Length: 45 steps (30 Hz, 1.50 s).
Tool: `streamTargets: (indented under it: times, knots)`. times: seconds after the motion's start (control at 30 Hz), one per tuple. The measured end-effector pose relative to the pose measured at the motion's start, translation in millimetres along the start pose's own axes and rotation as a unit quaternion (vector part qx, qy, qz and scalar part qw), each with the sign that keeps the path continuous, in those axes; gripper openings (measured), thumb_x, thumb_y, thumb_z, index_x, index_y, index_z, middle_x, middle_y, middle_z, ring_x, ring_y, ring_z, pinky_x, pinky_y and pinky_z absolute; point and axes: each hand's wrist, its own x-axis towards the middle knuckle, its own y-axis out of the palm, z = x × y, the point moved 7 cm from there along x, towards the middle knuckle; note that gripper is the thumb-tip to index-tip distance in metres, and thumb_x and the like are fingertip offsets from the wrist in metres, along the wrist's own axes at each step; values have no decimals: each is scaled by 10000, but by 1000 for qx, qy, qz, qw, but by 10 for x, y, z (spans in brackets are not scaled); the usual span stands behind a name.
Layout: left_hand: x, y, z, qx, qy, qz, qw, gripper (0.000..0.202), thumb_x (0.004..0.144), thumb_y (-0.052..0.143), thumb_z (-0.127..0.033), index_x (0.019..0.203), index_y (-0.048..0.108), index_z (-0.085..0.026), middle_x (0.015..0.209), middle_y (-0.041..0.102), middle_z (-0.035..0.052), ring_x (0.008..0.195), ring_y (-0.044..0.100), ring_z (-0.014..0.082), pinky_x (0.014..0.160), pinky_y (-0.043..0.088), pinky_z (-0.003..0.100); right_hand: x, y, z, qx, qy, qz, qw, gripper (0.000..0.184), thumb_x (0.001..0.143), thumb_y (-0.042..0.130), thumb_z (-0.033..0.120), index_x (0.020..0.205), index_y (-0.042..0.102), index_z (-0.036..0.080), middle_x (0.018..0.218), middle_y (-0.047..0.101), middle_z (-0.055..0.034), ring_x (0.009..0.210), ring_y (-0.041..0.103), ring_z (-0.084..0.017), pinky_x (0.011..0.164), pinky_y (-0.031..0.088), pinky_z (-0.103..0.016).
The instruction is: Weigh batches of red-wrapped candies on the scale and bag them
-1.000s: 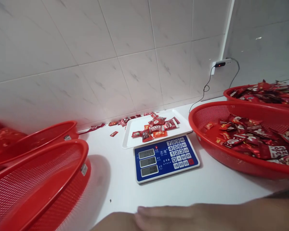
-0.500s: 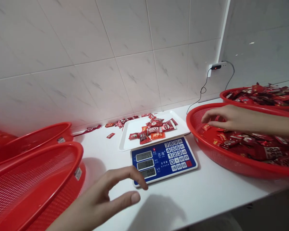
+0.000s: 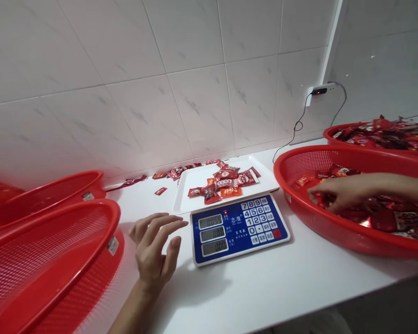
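My right hand (image 3: 344, 192) reaches into a red mesh basket (image 3: 334, 234) of wrapped candies (image 3: 386, 220). Its fingers are bent down over the red wrappers, with a bit of wrapper between fingers and thumb; the fingertips are partly hidden. My left hand (image 3: 156, 243) hovers over the white table, left of the scale's blue panel (image 3: 242, 229), fingers apart and holding nothing. On the white weighing tray (image 3: 190, 178) lies a small heap of red and orange wrapped candies (image 3: 226, 183). The upper display reads about 0.055; the other two show 0.00.
Two red mesh baskets (image 3: 116, 218) stand on the left. A second candy-filled basket (image 3: 329, 134) is at the back right. Loose candies (image 3: 176, 172) lie along the tiled wall behind the tray. A black cable (image 3: 294, 132) drops from a wall socket (image 3: 310, 95).
My right hand has lowered from above the basket into the candies. My left hand has pulled back left, away from the scale's displays. The tray's heap looks the same.
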Motion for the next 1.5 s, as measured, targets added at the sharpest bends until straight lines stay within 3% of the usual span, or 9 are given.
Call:
streamTargets:
  times: [0.1, 0.2, 0.27, 0.4, 0.57, 0.77, 1.07, 1.27, 1.5]
  knots:
    - [-5, 47, -15, -8, -4, 12, 1000, 258, 1016, 435, -271, 958, 682, -227, 829, 714, 76, 925, 596, 285, 855, 347, 465, 131, -141, 102, -50, 21, 120, 991, 211, 686, 730, 4, 686, 687, 211, 594, 666, 12, 505, 581, -91, 492, 395, -227]
    - [-7, 40, -28, -16, 1, 2, 1000, 268, 1009, 430, -247, 928, 685, -244, 784, 714, 52, 895, 601, 273, 876, 353, 467, 314, -592, 350, -28, 45, -20, 998, 38, 828, 691, 126, 841, 683, 161, 599, 668, 15, 460, 518, -62, 521, 394, -252]
    - [-11, 9, -23, -13, 5, -7, 1000, 291, 1010, 420, -252, 904, 691, -253, 757, 713, 45, 878, 608, 275, 905, 348, 482, 408, -722, 630, 54, 2, -104, 993, 136, 879, 669, 204, 997, 680, 139, 684, 711, -24, 509, 563, -78, 553, 439, -270]
    - [-9, -53, 7, -9, 4, -20, 1000, 275, 998, 442, -227, 875, 688, -247, 720, 705, 41, 840, 610, 270, 886, 353, 475, 640, -298, 1144, 168, -64, -52, 982, 308, 761, 790, 228, 1043, 693, 149, 785, 733, -70, 623, 647, -165, 582, 534, -312]
    - [9, -46, 1, -14, 14, -9, 1000, 252, 981, 467, -211, 866, 688, -248, 711, 709, 32, 823, 615, 264, 876, 355, 461, 840, 306, 1506, 130, -117, 27, 984, 274, 678, 783, 169, 947, 730, 165, 856, 728, -69, 682, 663, -182, 579, 552, -307]
    - [7, -30, 6, -15, 10, -3, 1000, 263, 985, 465, -228, 857, 693, -259, 707, 710, 24, 814, 617, 258, 890, 353, 461, 783, 217, 1544, 116, -149, -17, 982, 266, 675, 685, 51, 902, 757, 169, 907, 745, -69, 741, 690, -186, 642, 569, -299]
    - [-16, -28, -5, -10, 22, -4, 1000, 298, 1008, 431, -239, 861, 689, -252, 704, 704, 29, 792, 616, 247, 881, 372, 477, 587, -129, 1311, 212, -165, -109, 957, 85, 728, 722, 172, 813, 726, 171, 863, 727, -85, 798, 670, -210, 644, 566, -327]
    - [-20, -17, 4, -12, 16, -3, 1000, 296, 1008, 430, -233, 871, 692, -243, 713, 704, 40, 805, 613, 253, 882, 370, 482, 539, -134, 1312, 206, -200, -138, 948, 71, 731, 727, 213, 794, 731, 178, 843, 722, -70, 862, 660, -216, 857, 531, -388]
    - [-24, -15, 8, -13, 22, 3, 1000, 297, 1010, 430, -237, 873, 694, -238, 716, 705, 41, 809, 614, 255, 885, 365, 483, 535, -128, 1294, 226, -210, -138, 941, 96, 748, 715, 241, 818, 718, 176, 857, 725, -68, 852, 660, -207, 824, 539, -371]
